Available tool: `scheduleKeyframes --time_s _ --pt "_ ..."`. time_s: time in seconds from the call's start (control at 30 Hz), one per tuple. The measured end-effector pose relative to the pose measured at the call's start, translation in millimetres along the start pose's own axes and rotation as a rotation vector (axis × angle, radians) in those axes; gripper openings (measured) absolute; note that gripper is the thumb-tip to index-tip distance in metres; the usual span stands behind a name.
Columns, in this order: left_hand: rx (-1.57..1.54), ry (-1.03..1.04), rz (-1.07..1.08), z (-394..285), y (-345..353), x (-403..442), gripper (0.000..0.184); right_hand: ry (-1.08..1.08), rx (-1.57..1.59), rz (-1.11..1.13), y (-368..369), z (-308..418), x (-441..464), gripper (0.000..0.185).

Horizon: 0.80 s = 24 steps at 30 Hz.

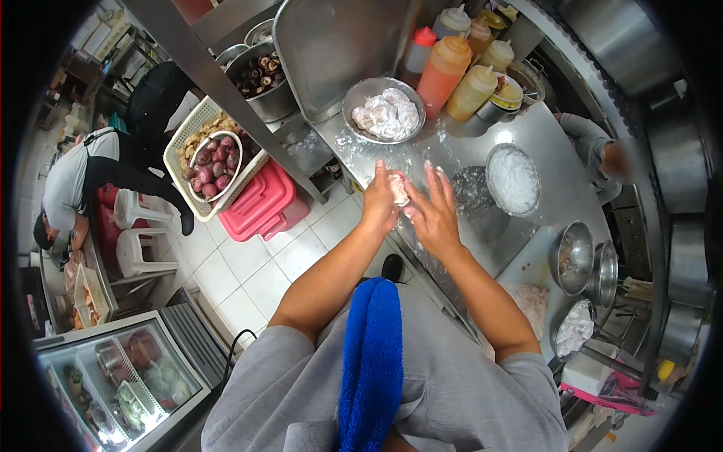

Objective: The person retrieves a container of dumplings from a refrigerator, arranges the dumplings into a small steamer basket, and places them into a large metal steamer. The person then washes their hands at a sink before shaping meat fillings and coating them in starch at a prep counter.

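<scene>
My left hand [381,202] is closed around a small flour-coated piece [398,190], pale pink and white, possibly meat. It is held in the air by the front edge of the steel counter [452,154]. My right hand [435,214] is beside it, fingers stretched out and dusted white, the nearest ones at the piece. Whether they press on it I cannot tell. Beyond my hands, a metal bowl [349,119] contains several white-coated pieces [386,114]. Right of my right hand is a bowl of white flour [514,181].
Squeeze bottles [444,71] line the counter's back. Steel bowls [572,256] and a cutting board [527,264] are on the right. A basket of onions [215,167] sits over a red bin [263,202] at left. Other people [98,169] work at left and a person [591,147] at right.
</scene>
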<state>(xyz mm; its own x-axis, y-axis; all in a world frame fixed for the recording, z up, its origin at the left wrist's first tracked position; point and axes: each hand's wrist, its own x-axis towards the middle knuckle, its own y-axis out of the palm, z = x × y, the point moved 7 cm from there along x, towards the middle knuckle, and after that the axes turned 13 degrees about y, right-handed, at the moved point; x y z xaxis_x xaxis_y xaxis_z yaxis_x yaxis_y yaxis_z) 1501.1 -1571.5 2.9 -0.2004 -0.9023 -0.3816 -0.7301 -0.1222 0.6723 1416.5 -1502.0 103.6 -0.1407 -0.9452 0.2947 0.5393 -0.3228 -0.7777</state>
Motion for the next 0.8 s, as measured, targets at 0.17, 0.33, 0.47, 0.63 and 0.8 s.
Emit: scheduleKeyframes --time_s 0.17,0.33,0.47,0.63,0.8 --pt "0.079 0.031 -0.023 0 -3 1 0.061 -0.099 0.023 0.055 8 12 -2 0.046" --pt "0.049 0.025 -0.014 -5 1 -4 0.068 0.003 -0.015 -0.001 10 0 -1 0.044" --pt "0.013 0.024 -0.038 -2 0 -2 0.070 -0.061 0.041 0.084 15 7 -1 0.045" --pt "0.062 0.030 -0.045 -3 3 -2 0.070 -0.017 0.067 0.060 13 2 0 0.042" --pt "-0.112 -0.030 -0.091 0 1 -1 0.064 0.028 0.171 -0.089 -3 -12 5 0.043"
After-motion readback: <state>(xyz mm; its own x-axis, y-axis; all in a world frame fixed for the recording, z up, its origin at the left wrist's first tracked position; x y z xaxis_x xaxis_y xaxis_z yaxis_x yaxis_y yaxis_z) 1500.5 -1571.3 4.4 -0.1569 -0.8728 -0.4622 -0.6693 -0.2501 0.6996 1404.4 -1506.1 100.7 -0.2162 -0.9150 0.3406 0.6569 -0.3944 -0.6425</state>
